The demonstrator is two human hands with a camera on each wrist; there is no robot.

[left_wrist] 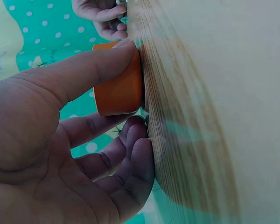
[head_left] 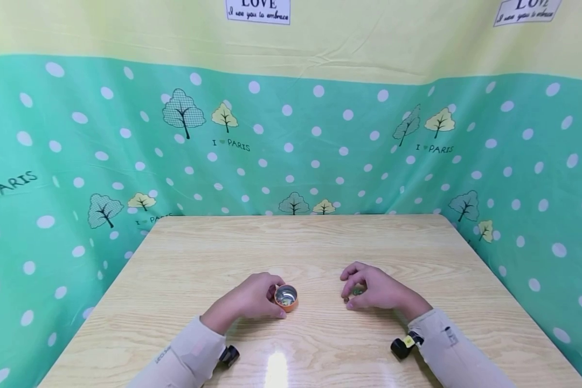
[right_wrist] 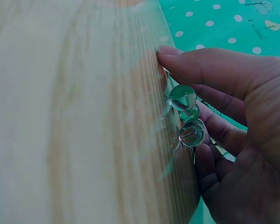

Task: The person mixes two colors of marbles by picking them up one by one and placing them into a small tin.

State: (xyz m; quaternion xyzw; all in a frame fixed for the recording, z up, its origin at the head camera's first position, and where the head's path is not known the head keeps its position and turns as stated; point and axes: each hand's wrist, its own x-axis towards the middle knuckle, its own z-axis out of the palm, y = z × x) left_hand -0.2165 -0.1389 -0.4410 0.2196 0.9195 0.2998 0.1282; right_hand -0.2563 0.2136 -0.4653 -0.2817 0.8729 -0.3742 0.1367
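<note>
My left hand (head_left: 259,296) holds a small round orange tin (head_left: 289,309) on the table, thumb on its near side and fingers round the far side. The tin's inside is shiny silver, with a few glassy marbles at the bottom. In the left wrist view the thumb presses along the orange wall (left_wrist: 119,95). To the right, my right hand (head_left: 375,288) is low over the table. A tiny dark marble (head_left: 346,299) shows between its thumb and fingertip. Clear green glass marbles (right_wrist: 192,133) lie on the table under the palm, partly hidden in the head view.
The light wood table (head_left: 296,242) is bounded at the back and sides by a green dotted curtain (head_left: 315,145). Both sleeves carry small black wrist cameras (head_left: 401,349). A bright reflection lies on the table near the front.
</note>
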